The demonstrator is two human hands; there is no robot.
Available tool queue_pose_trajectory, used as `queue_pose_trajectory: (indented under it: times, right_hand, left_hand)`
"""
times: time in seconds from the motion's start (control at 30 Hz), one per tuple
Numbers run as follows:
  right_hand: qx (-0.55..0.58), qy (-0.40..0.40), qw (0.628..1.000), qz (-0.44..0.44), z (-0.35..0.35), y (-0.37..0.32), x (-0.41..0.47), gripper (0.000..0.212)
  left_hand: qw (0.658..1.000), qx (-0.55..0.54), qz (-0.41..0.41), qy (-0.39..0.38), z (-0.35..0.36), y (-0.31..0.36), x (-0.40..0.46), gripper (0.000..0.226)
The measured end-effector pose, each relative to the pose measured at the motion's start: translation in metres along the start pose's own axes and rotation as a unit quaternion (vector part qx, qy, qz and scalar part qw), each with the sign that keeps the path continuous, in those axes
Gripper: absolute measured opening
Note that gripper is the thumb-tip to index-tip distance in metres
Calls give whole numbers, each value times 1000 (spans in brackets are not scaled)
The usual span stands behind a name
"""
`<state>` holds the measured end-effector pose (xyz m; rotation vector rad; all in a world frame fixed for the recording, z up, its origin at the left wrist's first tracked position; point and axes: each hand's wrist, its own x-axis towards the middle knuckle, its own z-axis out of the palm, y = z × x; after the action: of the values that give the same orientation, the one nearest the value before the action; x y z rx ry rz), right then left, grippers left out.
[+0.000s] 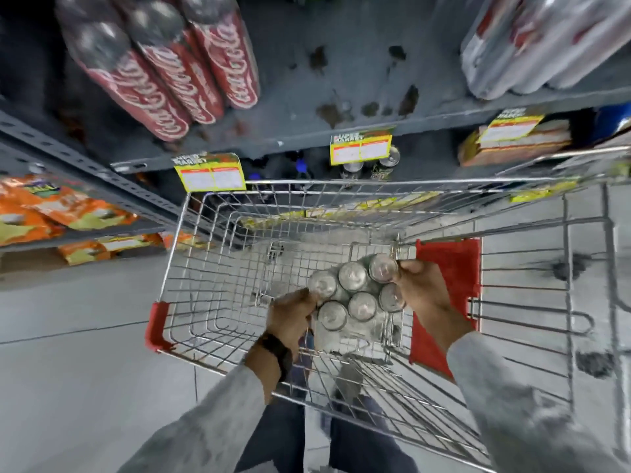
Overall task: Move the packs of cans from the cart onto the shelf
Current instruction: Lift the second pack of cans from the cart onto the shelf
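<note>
Both hands, left hand (293, 314) at eight o'clock, right hand (421, 288) at three, clasp the six-pack (355, 291) by opposite ends inside the cart (191, 240), balancing it for lifting.

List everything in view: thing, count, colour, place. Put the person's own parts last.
Can pack: one, six silver tops, in the cart, held by both hands.
Cart: one, steel wire with red corners, centre.
Shelf: grey, stained, ahead.
Cola pack: one, red, shelf left.
Clear pack: one, shelf right.
Price tags: three, yellow, shelf edge.
Snack bags: several, orange, lower left.
Left hand: on pack's left.
Right hand: on pack's right.
</note>
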<state>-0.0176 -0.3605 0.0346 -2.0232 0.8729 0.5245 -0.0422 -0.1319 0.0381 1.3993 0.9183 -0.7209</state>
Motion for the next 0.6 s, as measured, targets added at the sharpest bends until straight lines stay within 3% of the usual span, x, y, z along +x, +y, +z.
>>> queue_pose_trajectory:
  times: [0.17, 0.37, 0.6]
  right_hand:
    - [123, -9, 989, -76, -58, -73, -76, 19]
    - [187, -5, 969, -163, -119, -167, -126, 38]
    - [160, 57, 953, -249, -165, -273, -85, 19]
  left_hand:
    - [990, -102, 96, -27, -34, 64, -92, 18]
    - [968, -167, 181, -57, -47, 148, -156, 20]
    - [949, -185, 237, -93, -14, 249, -170, 18]
